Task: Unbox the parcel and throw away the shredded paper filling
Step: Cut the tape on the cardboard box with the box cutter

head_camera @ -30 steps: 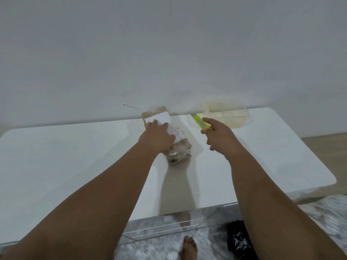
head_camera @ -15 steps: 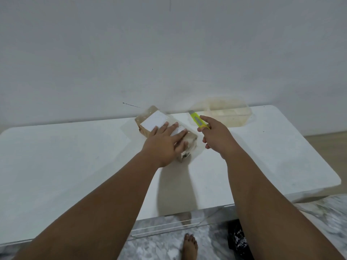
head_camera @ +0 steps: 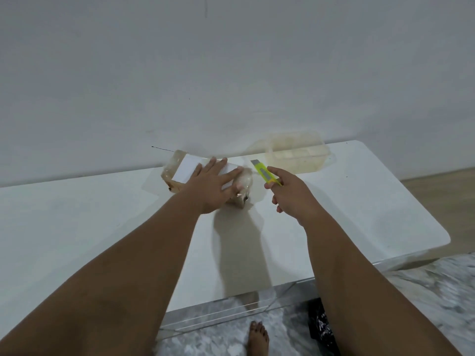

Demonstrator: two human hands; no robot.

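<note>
Left hand (head_camera: pixel 211 187) rests flat, fingers straight, on a tape-wrapped parcel (head_camera: pixel 180 167) lying on the white counter (head_camera: pixel 359 209). Right hand (head_camera: pixel 293 199) grips a yellow box cutter (head_camera: pixel 264 173), blade out, just right of the parcel. Clear plastic container (head_camera: pixel 295 155) stands behind.

A brown parcel (head_camera: pixel 170 177), sealed in glossy clear wrap and bearing a white label (head_camera: pixel 186 168) on top, lies flat near the white desk's (head_camera: pixel 77 227) far edge.
</note>
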